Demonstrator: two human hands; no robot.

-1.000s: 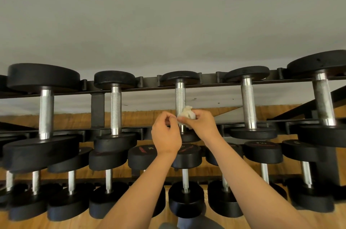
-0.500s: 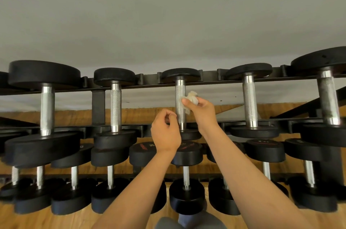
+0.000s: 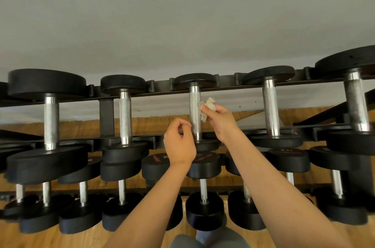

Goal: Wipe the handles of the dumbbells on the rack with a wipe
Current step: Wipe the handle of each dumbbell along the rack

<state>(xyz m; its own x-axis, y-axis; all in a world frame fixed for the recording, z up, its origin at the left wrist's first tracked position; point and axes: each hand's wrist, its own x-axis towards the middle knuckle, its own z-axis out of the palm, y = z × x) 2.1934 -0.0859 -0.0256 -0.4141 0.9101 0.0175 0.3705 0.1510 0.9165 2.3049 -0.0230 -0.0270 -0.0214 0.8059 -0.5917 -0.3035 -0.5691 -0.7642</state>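
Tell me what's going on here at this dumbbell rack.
A person is wiping dumbbell handles on a rack. The right hand pinches a crumpled white wipe against the right side of the knurled handle of the middle top-row dumbbell, about halfway up. The left hand hovers beside the handle's lower end, fingers curled, holding nothing visible.

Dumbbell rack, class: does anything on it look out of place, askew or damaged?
Nothing looks askew or damaged; the top-row dumbbells sit evenly in the rack. Only the far-right handle looks duller and darker than the others.
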